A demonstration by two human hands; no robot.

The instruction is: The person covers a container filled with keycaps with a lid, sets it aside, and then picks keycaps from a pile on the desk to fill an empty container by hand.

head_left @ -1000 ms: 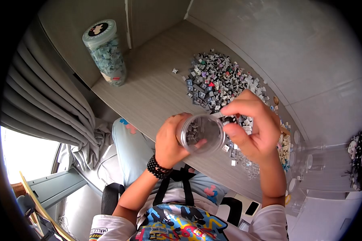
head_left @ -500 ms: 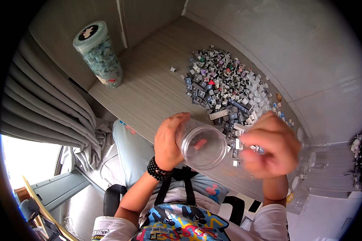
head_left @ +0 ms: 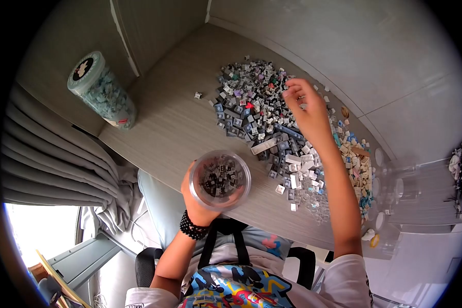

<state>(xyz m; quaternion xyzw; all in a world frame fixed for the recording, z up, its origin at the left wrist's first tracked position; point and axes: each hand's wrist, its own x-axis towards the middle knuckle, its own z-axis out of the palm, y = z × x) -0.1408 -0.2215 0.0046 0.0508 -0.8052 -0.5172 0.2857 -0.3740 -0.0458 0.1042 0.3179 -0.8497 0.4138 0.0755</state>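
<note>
Far out to the left of your grip hangs a grey curtain (head_left: 61, 146), and nearer to it, up and to the left of your left hand, a tall lidded jar (head_left: 105, 95) of teal pieces leans in the view against the panelled corner of the table (head_left: 161, 123). Your left hand (head_left: 196, 205), with a black bead bracelet (head_left: 192, 227) below it at the wrist, is wrapped around the side of a clear open container (head_left: 248, 186); its round mouth faces up toward you, and dark keycaps (head_left: 219, 180) lie inside. Well above that grip, a single white keycap (head_left: 198, 95) sits apart on the tabletop. Above and to the right of the container spreads the keycap pile (head_left: 236, 120), mostly grey, black and white, with a small red piece (head_left: 249, 105) among the rest. Your right hand (head_left: 306, 108) is over the right part of this pile, fingers loosely bent toward the thumb; you show no piece clearly between the tips, and I cannot tell whether they pinch one. Below your right hand and to its right, beyond the forearm, lie cream keycaps (head_left: 363, 172), with clear empty-looking jars (head_left: 379, 187) just beside them.
</note>
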